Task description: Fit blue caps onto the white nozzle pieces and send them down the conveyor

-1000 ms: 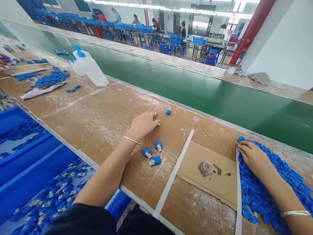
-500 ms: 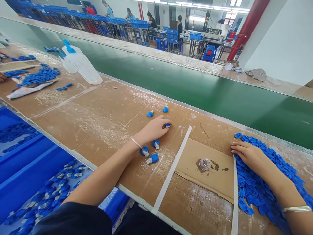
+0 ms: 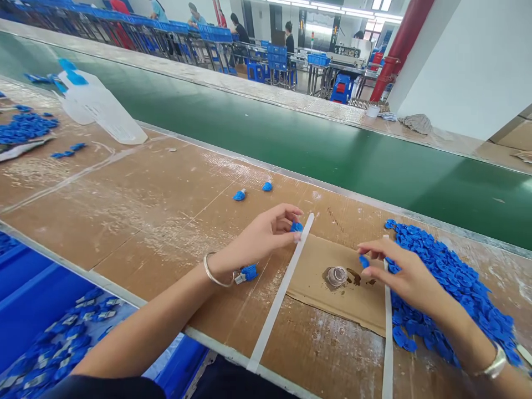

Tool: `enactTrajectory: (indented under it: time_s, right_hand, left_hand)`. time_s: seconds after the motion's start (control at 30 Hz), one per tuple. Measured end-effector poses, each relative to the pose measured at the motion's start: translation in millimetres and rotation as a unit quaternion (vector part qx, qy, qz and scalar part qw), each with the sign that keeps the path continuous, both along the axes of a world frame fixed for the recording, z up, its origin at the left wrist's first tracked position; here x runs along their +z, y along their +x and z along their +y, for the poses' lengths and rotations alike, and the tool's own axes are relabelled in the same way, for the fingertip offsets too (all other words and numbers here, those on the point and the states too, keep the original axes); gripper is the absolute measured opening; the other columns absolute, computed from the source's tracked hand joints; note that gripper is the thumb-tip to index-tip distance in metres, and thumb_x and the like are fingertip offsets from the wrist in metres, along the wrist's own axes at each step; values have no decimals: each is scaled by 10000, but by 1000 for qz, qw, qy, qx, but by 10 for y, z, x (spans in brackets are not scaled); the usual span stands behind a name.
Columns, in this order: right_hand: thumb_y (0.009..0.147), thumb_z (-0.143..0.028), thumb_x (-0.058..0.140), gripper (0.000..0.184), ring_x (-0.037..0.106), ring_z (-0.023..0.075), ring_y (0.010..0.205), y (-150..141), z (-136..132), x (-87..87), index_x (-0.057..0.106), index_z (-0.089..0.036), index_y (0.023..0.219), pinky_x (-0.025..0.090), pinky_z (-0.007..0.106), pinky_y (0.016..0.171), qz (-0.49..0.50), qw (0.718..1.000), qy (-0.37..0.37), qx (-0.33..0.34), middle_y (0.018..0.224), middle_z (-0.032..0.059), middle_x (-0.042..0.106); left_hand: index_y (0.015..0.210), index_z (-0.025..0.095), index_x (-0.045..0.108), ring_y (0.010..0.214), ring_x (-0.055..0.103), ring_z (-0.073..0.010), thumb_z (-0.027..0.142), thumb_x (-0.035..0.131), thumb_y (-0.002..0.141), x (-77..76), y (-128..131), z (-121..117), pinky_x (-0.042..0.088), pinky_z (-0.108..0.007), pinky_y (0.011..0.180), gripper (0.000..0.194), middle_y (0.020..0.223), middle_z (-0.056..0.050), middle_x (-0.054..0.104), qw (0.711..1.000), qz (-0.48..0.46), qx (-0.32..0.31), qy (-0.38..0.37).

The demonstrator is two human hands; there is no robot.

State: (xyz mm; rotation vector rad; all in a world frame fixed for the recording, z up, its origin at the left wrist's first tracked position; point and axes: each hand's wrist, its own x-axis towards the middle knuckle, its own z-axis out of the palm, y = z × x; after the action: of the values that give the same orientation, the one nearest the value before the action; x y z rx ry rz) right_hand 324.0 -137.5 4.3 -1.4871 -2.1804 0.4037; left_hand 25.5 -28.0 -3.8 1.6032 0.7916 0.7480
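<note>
one blue plastic bin [image 3: 25,302] holds a heap of blue-and-white fittings [image 3: 70,338]

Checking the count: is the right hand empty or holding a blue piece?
Holding: the right hand pinches a blue piece between thumb and finger.

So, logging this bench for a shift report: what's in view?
Conveyor belt: one, green, beyond the bench.
Blue parts heap: many, blue, bench right.
Small blue parts: two, blue, ahead of left hand.
Clear cup: one, clear, on stained cardboard.
White tape strips: two, white, on bench.
Plastic bag: one, translucent white, far left.
Blue crate: one, blue, lower left, holding blue-and-white parts.
Co-workers: several, mixed clothing, far background.
Left hand: one, bare, fingertips at a blue part.
Right hand: one, bare, pinching another blue part.
</note>
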Motion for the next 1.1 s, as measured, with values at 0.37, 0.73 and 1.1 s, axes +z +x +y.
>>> enactTrajectory:
  time_s: [0.37,0.73,1.1]
  right_hand:
    - [930,-280,619,279,641,196,904,-518,-104,-201,619,-265,1210,548,358,814,93,992,44,74,1034,48,729]
    - [801,-436,777,313,690,174,848,-791,-268,-192,687,-318,1076,571,308,761,402,914,-4,-61,954,11,756]
    - [886,-284,689,237,699,227,908,-798,-260,-211,712,-361,1110,606,393,764,227,965,134,-7,991,41,750]
  left_hand:
    - [1007,169,564,891,684,-159,217,775,770,-172,253,-400,482,-304,839,321,923,-10,654,947,-159,-123,-250]
    - [1074,193,583,1020,626,-173,145,801,757,-278,369,-647,467,-310,857,387,1078,-55,656,892,-269,-168,-322]
    - [925,173,580,806,634,-93,125,845,703,-208,356,-681,513,-207,725,349,911,-4,656,874,-289,-135,-367]
